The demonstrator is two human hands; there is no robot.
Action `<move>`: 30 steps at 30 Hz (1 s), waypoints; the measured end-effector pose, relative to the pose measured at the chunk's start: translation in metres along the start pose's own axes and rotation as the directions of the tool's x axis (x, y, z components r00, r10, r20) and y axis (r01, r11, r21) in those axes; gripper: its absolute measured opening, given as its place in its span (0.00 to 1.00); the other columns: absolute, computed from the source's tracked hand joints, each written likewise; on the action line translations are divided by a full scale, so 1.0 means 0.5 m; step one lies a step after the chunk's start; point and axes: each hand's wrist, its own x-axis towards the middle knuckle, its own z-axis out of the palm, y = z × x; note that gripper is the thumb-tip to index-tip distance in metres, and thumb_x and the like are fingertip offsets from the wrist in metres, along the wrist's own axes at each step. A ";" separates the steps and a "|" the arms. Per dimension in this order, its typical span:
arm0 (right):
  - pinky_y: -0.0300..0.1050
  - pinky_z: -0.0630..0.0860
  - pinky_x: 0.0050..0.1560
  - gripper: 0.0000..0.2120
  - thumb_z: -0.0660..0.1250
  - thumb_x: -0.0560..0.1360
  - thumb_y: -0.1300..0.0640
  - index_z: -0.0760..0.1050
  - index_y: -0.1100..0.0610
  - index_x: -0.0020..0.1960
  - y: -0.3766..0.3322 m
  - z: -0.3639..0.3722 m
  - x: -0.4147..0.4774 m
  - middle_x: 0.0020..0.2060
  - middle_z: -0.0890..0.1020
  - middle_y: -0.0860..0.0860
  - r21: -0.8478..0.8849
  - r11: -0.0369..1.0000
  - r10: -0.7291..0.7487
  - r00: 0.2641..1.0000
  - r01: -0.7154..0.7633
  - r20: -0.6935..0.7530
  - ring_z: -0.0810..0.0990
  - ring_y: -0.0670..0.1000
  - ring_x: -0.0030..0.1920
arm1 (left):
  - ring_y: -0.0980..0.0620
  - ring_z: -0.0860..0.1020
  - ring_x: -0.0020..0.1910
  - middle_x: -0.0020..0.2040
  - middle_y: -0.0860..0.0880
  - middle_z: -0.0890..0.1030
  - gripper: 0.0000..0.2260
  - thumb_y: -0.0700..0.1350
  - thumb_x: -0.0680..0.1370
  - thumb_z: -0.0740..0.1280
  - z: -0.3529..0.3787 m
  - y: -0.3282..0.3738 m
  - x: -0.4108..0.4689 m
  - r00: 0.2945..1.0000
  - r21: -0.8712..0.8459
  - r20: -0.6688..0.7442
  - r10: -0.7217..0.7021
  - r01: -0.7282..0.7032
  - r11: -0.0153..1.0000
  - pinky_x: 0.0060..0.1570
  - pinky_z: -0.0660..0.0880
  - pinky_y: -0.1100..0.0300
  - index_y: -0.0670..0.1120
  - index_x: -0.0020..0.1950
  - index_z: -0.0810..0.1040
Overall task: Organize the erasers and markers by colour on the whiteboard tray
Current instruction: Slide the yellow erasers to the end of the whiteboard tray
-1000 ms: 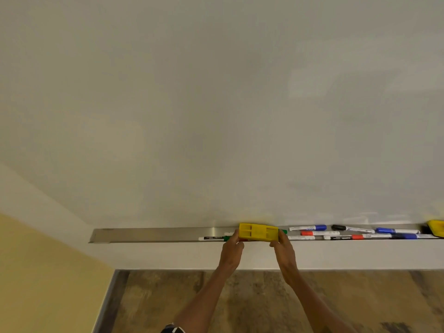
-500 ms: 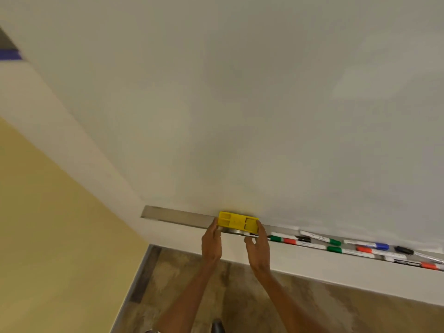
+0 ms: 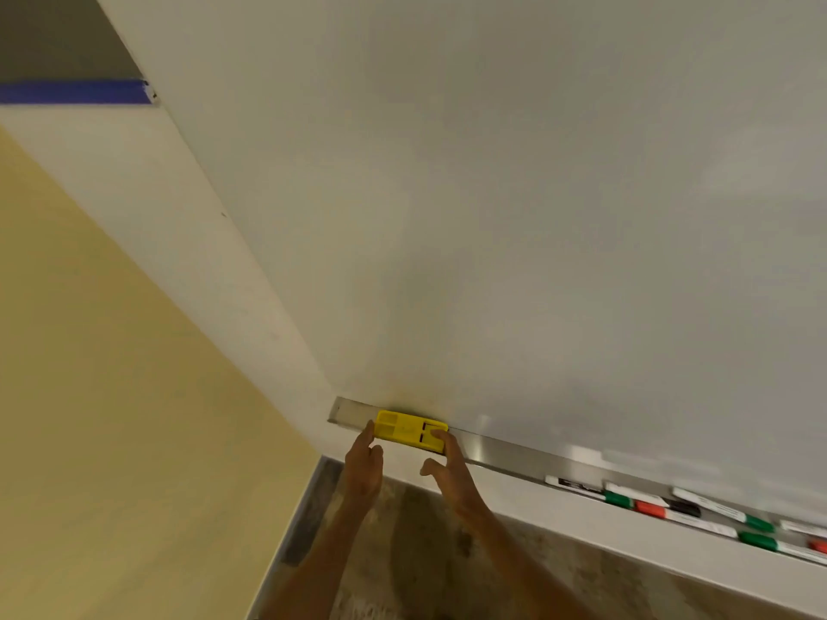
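Note:
A yellow eraser (image 3: 405, 429) lies on the metal whiteboard tray (image 3: 501, 454) close to its left end. My left hand (image 3: 364, 463) touches the eraser's left end with its fingertips. My right hand (image 3: 447, 463) rests a fingertip on the eraser's right part, thumb spread apart. Both hands press the eraser between them rather than wrap it. Further right on the tray lie markers: a green-capped marker (image 3: 620, 499), a red-capped marker (image 3: 651, 509), a black-capped marker (image 3: 684, 508) and two more green-capped ones (image 3: 758, 541).
The whiteboard (image 3: 537, 217) fills the upper right. A yellow wall (image 3: 112, 396) stands to the left, with a blue strip (image 3: 71, 92) high up. Patterned floor (image 3: 402, 552) shows below the tray. More markers run off the right edge.
The eraser has slid left along the tray, from beside the markers to near the tray's left end, with both hands moving with it. The view has swung left.

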 end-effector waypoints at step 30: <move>0.38 0.77 0.58 0.21 0.65 0.76 0.62 0.69 0.54 0.68 0.010 -0.104 -0.032 0.65 0.73 0.51 0.024 0.999 -0.026 0.985 0.031 -0.168 0.74 0.49 0.62 | 0.47 0.81 0.58 0.57 0.47 0.84 0.16 0.37 0.74 0.72 0.151 0.076 -0.046 0.771 0.411 0.224 0.596 -0.629 0.659 0.57 0.72 0.45 0.43 0.61 0.80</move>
